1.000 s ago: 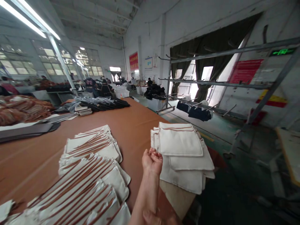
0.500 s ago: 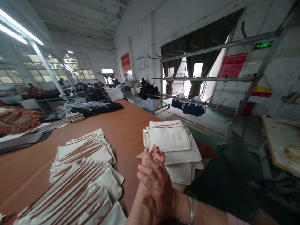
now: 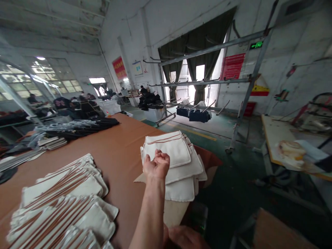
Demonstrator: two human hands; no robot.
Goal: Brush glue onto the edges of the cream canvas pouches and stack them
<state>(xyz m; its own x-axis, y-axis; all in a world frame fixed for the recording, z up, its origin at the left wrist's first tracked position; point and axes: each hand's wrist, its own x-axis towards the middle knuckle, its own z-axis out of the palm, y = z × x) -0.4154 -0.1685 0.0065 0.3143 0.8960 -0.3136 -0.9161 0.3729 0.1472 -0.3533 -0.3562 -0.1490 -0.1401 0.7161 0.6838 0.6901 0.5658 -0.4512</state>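
My left hand [image 3: 157, 165] is stretched out, palm up, with its fingers loosely curled and thumb apart, holding nothing. It hovers in front of a stack of cream fabric pieces [image 3: 178, 171] with brown trim at the table's corner. Low at the bottom edge, my right hand [image 3: 185, 237] is dim and blurred beside my left forearm; its fingers cannot be made out. To the left lie overlapping cream pieces with brown strips [image 3: 62, 204], spread in rows on the brown-covered table [image 3: 124, 148].
Black items with grey straps [image 3: 77, 128] lie at the table's far left. A metal rack [image 3: 204, 83] with dark bundles stands beyond the table. On the right is a worktable [image 3: 275, 135]; a brown board [image 3: 280, 230] sits low in front of it. Several people are at the back.
My hands were pressed together before; now they are apart. The right hand has dropped down toward the bottom edge, while the left stays extended. The view has turned to the right.
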